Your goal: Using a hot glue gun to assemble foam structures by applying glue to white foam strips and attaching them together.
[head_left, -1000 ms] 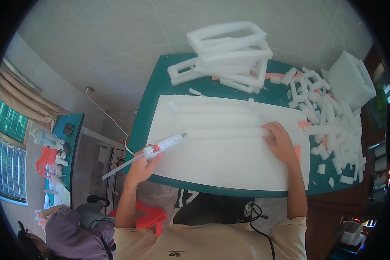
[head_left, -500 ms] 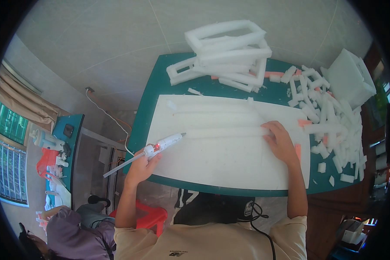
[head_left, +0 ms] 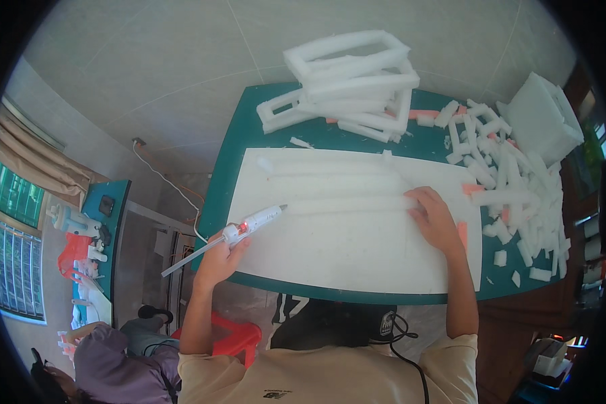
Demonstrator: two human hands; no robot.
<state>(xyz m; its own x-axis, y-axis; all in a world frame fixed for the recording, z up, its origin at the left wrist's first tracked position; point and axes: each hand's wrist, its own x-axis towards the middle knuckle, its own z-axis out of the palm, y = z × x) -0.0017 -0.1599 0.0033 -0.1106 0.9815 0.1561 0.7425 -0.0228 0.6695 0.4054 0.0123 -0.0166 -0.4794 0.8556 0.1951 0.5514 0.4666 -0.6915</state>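
Spanning most of the view, a green table [head_left: 222, 195] carries a large white foam sheet [head_left: 343, 242] that lies flat and covers the near half of the top, its near edge running just inside the table's near edge. Long foam strips [head_left: 347, 204] lie lengthwise on the sheet's far half. At the far edge of the table a stack of open rectangular foam frames [head_left: 347, 74] rests on the green surface, apart from the sheet. At the far right corner stands a white foam block [head_left: 542, 118], and beside it, along the right side of the table, a heap of short foam offcuts [head_left: 518, 182] spreads down toward the near edge, some pieces pink. The right hand [head_left: 434, 219] lies on the sheet, fingers bent and pressing on the near strip's right end; it closes on nothing. The left hand [head_left: 219, 259] sits at the table's left near corner, fingers wrapped around a white glue gun [head_left: 249, 225], whose nozzle points right and rests on the sheet's left part near the strip's left end. A glue stick [head_left: 188, 259] protrudes from the gun's rear, past the table edge.
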